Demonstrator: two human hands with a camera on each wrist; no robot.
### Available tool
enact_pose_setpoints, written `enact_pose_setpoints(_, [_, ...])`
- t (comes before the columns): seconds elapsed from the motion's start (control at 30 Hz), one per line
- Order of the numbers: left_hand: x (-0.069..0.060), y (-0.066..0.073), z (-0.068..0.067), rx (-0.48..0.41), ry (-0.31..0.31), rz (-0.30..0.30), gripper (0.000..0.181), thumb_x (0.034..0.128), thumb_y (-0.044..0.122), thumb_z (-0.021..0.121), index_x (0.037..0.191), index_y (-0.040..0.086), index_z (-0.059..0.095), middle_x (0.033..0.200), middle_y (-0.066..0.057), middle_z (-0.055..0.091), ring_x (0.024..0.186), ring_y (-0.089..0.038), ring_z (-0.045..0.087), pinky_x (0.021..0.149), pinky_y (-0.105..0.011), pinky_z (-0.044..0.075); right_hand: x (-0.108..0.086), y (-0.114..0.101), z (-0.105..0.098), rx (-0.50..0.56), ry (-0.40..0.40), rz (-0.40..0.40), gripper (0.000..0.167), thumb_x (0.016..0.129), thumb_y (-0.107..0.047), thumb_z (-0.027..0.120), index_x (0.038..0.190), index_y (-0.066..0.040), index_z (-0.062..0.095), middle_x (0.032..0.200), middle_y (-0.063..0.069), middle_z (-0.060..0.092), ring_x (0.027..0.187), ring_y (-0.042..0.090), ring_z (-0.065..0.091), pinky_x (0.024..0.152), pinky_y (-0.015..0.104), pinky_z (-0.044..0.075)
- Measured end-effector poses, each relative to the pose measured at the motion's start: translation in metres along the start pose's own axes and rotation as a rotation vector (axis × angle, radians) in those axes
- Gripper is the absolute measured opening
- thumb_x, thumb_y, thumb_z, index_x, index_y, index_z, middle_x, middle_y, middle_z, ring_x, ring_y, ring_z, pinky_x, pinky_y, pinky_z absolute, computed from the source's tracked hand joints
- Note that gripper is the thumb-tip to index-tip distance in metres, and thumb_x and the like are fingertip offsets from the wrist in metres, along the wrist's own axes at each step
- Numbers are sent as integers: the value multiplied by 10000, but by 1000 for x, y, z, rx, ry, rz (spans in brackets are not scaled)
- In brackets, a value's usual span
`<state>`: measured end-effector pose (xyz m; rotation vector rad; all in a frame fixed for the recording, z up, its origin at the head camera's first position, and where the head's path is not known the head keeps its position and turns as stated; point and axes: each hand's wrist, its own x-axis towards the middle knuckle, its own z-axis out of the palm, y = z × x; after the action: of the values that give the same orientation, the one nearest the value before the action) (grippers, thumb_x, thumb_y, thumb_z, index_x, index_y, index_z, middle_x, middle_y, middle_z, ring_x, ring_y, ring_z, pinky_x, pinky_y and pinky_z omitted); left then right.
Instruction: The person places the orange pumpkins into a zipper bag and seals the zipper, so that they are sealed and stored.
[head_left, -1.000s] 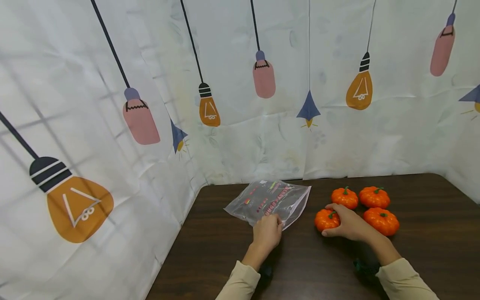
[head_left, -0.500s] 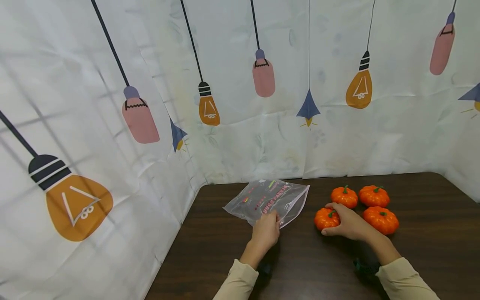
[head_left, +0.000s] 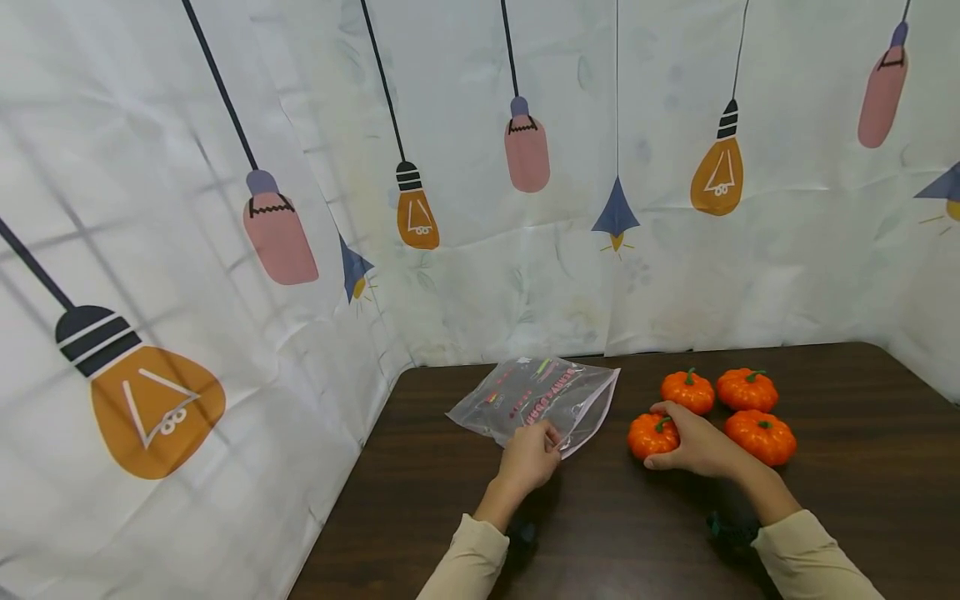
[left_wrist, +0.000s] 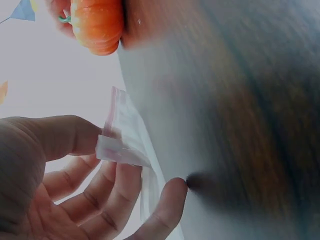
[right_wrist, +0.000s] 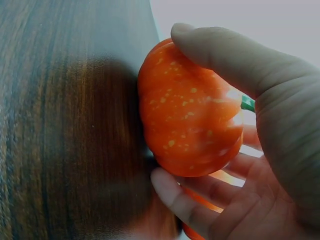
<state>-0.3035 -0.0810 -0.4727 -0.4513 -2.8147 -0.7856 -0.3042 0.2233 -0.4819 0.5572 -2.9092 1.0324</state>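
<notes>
In the head view a clear plastic zip bag (head_left: 517,392) with red print lies on the table, its opening facing right. My left hand (head_left: 527,458) pinches the bag's near edge. Up close in the left wrist view, the bag's edge (left_wrist: 125,127) sits between thumb and fingers, with one finger lower down, apart from it. A small orange toy pumpkin (head_left: 645,437) with a green stem rests on the table, and my right hand (head_left: 697,443) grips it. The right wrist view has the thumb over the pumpkin (right_wrist: 185,110) and the fingers around its other side.
Behind and beside the right hand stand more orange pumpkins: one at the back left (head_left: 687,390), one at the back right (head_left: 747,389) and one nearer (head_left: 761,437). The dark wooden table (head_left: 420,500) meets a white lamp-printed curtain (head_left: 480,292) at its back and left.
My left hand has shifted slightly left and its fingers have loosened a little at the bag's edge. The right hand and its pumpkin have stayed in place.
</notes>
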Motion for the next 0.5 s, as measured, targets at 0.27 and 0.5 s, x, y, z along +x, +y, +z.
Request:
enact_pose_setpoints(0.27, [1, 2, -1, -40, 30, -22, 81, 793, 119, 775, 849, 173, 753, 660, 95, 640, 590, -26, 528, 550, -247, 410, 2, -2, 1, 29, 20, 6, 909, 814, -505, 819, 1420, 36, 411, 1383, 253, 561, 1189, 351, 593, 1010, 612, 462])
enact_pose_setpoints(0.5, [4, 1, -2, -42, 28, -6, 80, 803, 139, 780, 871, 181, 769, 666, 105, 662, 595, -18, 538, 560, -239, 421, 5, -8, 3, 62, 101, -8, 890, 842, -515, 794, 1459, 1, 413, 1433, 273, 518, 1217, 395, 579, 1007, 638, 456])
